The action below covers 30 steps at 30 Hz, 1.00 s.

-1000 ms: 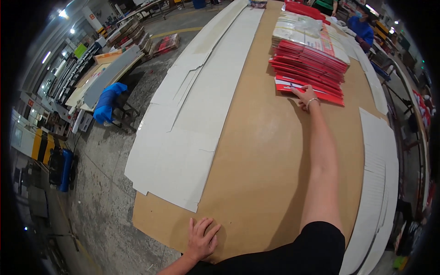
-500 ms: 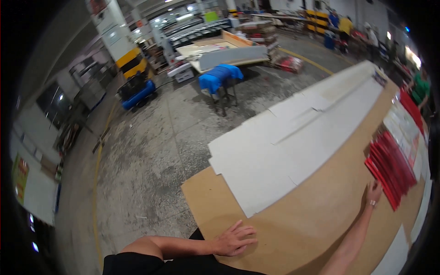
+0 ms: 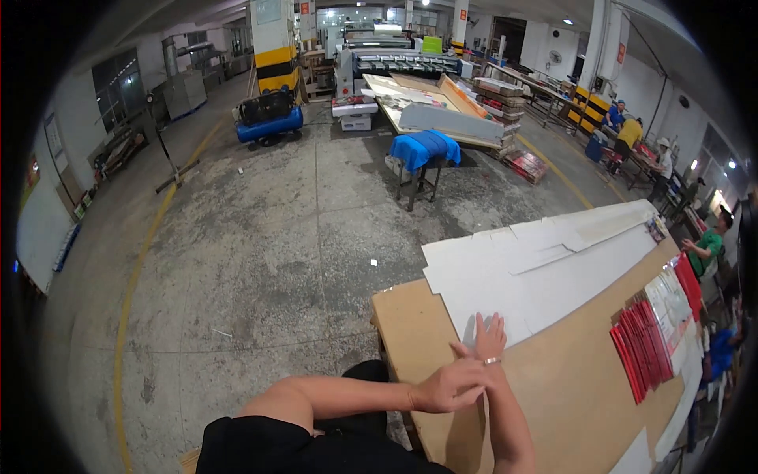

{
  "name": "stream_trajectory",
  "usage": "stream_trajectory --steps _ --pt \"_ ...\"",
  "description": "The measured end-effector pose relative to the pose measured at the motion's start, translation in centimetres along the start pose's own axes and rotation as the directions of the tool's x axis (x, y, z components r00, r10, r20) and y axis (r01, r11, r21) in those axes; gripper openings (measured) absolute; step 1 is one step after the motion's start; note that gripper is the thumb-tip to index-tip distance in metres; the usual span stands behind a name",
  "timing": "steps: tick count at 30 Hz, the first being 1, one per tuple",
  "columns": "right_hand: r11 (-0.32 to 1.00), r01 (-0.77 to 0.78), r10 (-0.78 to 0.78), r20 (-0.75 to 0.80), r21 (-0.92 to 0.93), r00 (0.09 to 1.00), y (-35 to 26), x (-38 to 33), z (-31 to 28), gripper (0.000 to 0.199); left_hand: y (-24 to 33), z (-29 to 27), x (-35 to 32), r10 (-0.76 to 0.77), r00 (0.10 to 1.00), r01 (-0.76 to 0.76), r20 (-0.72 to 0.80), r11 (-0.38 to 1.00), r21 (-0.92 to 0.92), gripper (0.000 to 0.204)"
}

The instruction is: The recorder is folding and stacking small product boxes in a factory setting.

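My right hand (image 3: pixel 490 338), with a light band at its wrist, reaches forward with fingers stretched out over the near edge of a white sheet (image 3: pixel 545 265). Across that wrist lies my left hand (image 3: pixel 448 387), its fingers curled in against the right forearm; what they hold, if anything, is hidden. Both hands are above a brown board tabletop (image 3: pixel 553 395). Farther right on it sits a fanned stack of red flat pieces (image 3: pixel 641 347), beside clear-wrapped packs (image 3: pixel 671 304).
A stand draped in blue cloth (image 3: pixel 426 148) is ahead on the concrete floor, before a large machine (image 3: pixel 407 59). A blue air compressor (image 3: pixel 270 118) stands at the far left. People, one in a green top (image 3: pixel 705 245), are at the right.
My right hand has left the red stack and come left onto the white sheet's edge. My left hand has lifted off the brown board to the right wrist. The view has turned.
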State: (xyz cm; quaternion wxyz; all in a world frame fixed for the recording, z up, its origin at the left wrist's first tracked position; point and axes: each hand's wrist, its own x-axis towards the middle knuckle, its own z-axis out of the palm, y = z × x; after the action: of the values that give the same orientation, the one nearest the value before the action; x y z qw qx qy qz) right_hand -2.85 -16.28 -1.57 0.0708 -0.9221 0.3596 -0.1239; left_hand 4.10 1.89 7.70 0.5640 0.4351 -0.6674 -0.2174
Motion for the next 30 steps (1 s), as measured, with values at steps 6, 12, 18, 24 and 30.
stream_trajectory --steps 6,12,18,24,30 --pt "0.982 -0.084 0.139 0.34 -0.172 0.93 -3.1 3.2 0.1 0.082 23.4 -13.5 2.7 0.257 0.939 -0.336 -0.228 0.827 -0.451 0.012" --pt "0.956 0.0 0.09 0.292 -0.293 0.952 -3.3 4.4 3.0 0.049 23.2 -14.4 -0.2 0.352 0.912 -0.409 -0.211 0.733 -0.543 0.011" --pt "0.994 0.018 -0.046 -0.273 -0.104 0.961 -1.0 -3.6 -0.7 0.042 20.9 -18.1 -7.0 0.372 0.923 -0.371 -0.102 0.784 -0.499 0.014" --pt "0.961 0.264 -0.273 -0.392 -0.077 0.878 2.5 -19.4 -4.6 0.048 19.8 -19.7 -12.0 0.387 0.922 -0.365 -0.008 0.86 -0.357 0.026" --pt "0.953 0.298 -0.303 -0.206 -0.055 0.93 6.0 -30.9 -6.9 0.034 17.7 -16.8 -3.0 0.391 0.895 -0.34 0.215 0.909 -0.239 0.04"
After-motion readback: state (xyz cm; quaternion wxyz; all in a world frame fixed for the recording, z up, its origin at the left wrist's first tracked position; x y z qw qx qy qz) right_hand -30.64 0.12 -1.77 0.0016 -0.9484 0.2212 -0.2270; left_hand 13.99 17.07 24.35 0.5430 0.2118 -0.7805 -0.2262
